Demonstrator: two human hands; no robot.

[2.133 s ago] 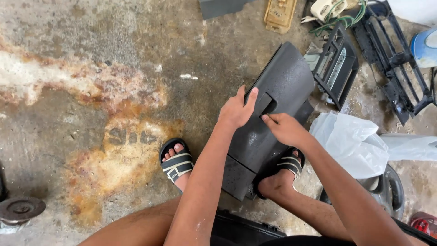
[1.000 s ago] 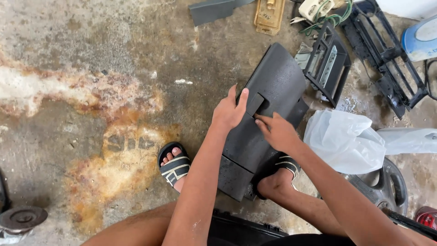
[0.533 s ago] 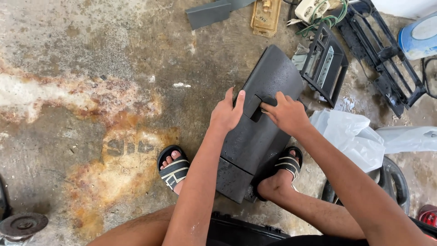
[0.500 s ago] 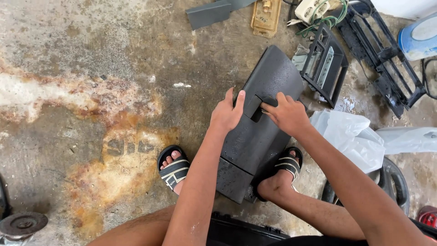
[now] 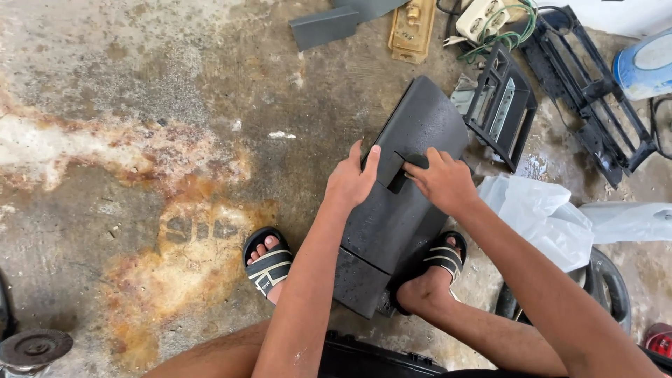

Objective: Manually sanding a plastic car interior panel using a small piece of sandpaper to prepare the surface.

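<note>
Since the earlier frame our right hand [image 5: 442, 183] has slid onto the latch [image 5: 400, 168] of the black panel [image 5: 399, 210], fingers clamped; our left hand [image 5: 352, 180] grips its edge. Propped between our feet, it might slip sideways.

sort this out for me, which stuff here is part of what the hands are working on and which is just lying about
In hand:
black panel
left hand on its edge
right hand at its latch

Lying about:
vent frame
long black grille
white bag
grey strip
socket with green wires
tan plate
</note>
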